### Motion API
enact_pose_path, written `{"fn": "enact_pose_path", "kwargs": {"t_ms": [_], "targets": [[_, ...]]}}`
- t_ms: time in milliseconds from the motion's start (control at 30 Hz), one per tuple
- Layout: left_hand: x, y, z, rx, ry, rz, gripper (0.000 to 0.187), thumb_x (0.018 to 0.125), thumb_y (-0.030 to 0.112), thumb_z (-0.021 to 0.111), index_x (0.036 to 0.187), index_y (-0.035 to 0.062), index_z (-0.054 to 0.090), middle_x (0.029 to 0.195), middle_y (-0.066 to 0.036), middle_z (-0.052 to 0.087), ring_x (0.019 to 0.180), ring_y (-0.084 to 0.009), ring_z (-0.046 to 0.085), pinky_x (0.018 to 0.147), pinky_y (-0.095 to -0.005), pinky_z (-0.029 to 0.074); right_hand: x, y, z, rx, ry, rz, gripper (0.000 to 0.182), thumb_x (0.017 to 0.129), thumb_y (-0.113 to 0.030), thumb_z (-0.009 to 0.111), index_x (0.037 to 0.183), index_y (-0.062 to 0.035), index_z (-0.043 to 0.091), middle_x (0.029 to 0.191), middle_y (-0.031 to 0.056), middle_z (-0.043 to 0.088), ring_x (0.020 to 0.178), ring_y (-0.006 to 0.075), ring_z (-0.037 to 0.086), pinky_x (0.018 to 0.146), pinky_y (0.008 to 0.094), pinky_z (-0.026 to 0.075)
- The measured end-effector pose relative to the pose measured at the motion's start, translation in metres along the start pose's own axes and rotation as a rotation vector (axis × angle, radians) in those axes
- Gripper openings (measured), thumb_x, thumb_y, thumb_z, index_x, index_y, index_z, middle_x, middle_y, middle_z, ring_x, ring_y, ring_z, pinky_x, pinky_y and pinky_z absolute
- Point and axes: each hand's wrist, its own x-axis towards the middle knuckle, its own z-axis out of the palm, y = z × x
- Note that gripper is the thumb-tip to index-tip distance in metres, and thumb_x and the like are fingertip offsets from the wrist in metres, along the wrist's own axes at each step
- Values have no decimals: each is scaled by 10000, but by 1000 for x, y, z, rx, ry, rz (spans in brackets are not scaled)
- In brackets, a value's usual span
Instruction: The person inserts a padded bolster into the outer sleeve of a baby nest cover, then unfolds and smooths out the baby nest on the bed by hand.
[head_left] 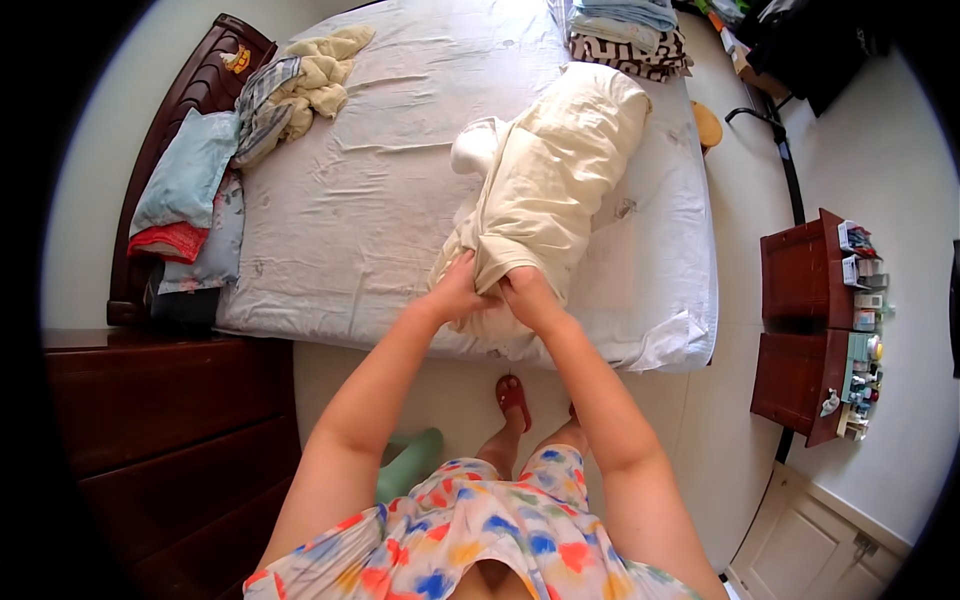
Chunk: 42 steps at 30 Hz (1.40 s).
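"Head view: what lay below me?"
"The bed point(350, 215), then the long cream bundle point(565, 170) on it, its near end by the bed's near edge. A white padded piece point(473, 148) jutted out at the bundle's left side."
"And the hands?"
"Both were at that near end. The left hand point(455, 295) had its fingers curled closed on a fold of cloth; the right hand point(532, 298) had its fingers hidden in the fabric, so I couldn't tell how far they were closed."
"What worried you?"
"A hard pull could have dragged the bundle over the edge. Jostling might have shaken the white piece loose, and a shallow pinch could have let the fold slip."
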Motion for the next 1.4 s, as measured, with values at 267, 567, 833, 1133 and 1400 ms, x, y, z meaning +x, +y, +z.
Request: {"fn": "enact_pose_path", "kwargs": {"t_ms": [267, 567, 833, 1133, 1400], "targets": [[30, -4, 12, -597, 156, -230, 342, 907, 173, 560, 1218, 33, 573, 1190, -120, 615, 1087, -194, 565, 932, -334, 430, 26, 11, -45, -93, -258, -96, 405, 790, 22, 549, 1192, -21, 569, 1161, 203, 589, 1093, 365, 547, 920, 397, 447], [73, 4, 17, -191, -42, -346, 363, 903, 297, 538, 1166, 63, 628, 1114, -169, 643, 1013, -331, 601, 867, -362, 459, -19, 10, -66, -542, -65, 38, 398, 832, 33, 506, 1217, -49, 566, 1157, 139, 602, 1062, 315, 576, 860, 382, 489], [93, 6, 31, -838, -231, -509, 357, 954, 241, 497, 1214, 10, 582, 1186, -67, 611, 1024, -142, 581, 878, -286, 458, -11, 46, -81, -11, 74, 212, 297, 805, 25, 617, 1099, -7, 639, 1121, 154, 629, 1000, 300, 623, 846, 325, 503], [94, -13, 75, -155, 60, -182, 607, 832, 207, 676, 1366, 84, 415, 1288, -132, 544, 1155, -279, 524, 974, -356, 417, -17, 26, -87, -413, 219, 248, 489, 749, -41, 684, 1214, -57, 533, 1010, 122, 574, 899, 323, 608, 772, 390, 511], [53, 28, 67, -214, -163, -319, 446, 763, 194, 712, 1182, 106, 585, 1067, -120, 659, 1004, -253, 617, 909, -365, 448, -45, 40, -84, -577, 4, 325, 481, 735, -62, 636, 1197, -75, 508, 1082, 154, 546, 941, 370, 589, 790, 430, 500]]}}
